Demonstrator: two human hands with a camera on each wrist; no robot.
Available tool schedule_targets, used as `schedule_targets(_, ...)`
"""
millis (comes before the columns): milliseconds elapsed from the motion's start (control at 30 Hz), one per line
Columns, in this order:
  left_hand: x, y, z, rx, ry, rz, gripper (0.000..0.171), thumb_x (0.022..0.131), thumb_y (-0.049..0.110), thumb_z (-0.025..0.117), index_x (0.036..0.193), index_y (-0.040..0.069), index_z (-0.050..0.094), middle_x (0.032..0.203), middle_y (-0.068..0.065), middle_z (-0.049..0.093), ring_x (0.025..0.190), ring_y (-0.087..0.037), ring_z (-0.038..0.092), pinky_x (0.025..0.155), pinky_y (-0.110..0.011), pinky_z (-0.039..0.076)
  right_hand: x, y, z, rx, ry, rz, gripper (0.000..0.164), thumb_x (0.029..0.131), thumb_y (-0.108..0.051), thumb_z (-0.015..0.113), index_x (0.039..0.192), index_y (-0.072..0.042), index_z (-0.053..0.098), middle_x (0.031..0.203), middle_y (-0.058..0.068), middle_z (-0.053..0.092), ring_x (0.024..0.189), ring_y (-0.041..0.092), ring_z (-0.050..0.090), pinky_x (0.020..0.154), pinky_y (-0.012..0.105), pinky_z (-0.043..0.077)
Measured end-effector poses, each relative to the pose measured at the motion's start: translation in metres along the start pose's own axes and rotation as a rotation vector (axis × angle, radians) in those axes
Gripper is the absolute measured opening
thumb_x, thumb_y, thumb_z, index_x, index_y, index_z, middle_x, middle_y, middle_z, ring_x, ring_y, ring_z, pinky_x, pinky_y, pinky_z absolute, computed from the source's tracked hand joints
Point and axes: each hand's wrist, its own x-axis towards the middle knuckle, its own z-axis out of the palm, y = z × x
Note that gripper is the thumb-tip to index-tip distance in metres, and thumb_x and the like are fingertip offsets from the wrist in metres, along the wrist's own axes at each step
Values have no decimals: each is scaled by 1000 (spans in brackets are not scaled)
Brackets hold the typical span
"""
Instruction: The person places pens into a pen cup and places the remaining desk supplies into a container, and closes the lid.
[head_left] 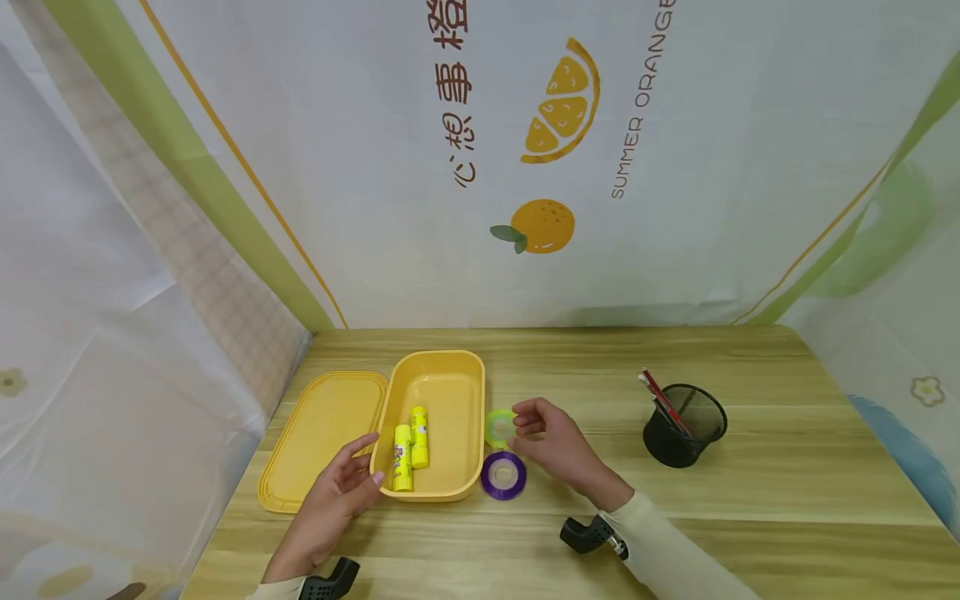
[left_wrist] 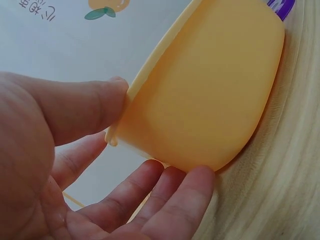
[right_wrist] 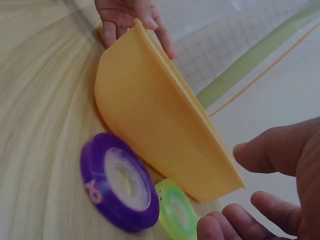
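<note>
A yellow plastic box (head_left: 450,417) stands on the table, with two yellow glue sticks (head_left: 402,458) lying in its left part. My left hand (head_left: 333,496) holds the near left corner of the box, thumb at the rim and fingertips against the outer wall, as the left wrist view shows. To the right of the box lie a green tape roll (head_left: 495,429) and, nearer to me, a purple tape roll (head_left: 503,476). My right hand (head_left: 555,446) is beside the green roll, thumb and fingers spread apart and nothing held. Whether a fingertip touches that roll I cannot tell.
A flat yellow lid (head_left: 322,442) lies left of the box. At the right stands a black mesh pen holder (head_left: 671,450) with a red pencil (head_left: 663,398) and other pens in it. Printed white cloth (head_left: 375,208) hangs behind the wooden table (head_left: 585,358).
</note>
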Motion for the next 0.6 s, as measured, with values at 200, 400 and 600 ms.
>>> schedule_targets(200, 0, 0, 0, 0, 5, -2, 64, 103, 13, 69, 161, 21, 41, 141, -19, 50, 115, -22, 58, 90, -31, 61, -3, 11, -1, -64, -29, 32, 51, 85, -12, 86, 130, -2, 63, 120, 13, 67, 108, 22, 65, 97, 41, 58)
schedule_targets(400, 1, 0, 0, -11, 0, 3, 62, 104, 12, 68, 160, 21, 42, 137, -18, 50, 112, -21, 59, 91, -31, 61, -5, 19, 4, -124, -60, 17, 49, 86, -12, 85, 128, -2, 64, 119, 12, 68, 109, 23, 66, 96, 41, 58)
schedule_targets(600, 1, 0, 0, -5, 6, 3, 63, 103, 11, 68, 160, 21, 42, 137, -18, 50, 111, -20, 57, 90, -31, 61, -9, 20, 9, -129, -86, 9, 49, 85, -13, 88, 127, -1, 65, 118, 11, 70, 110, 25, 67, 96, 42, 59)
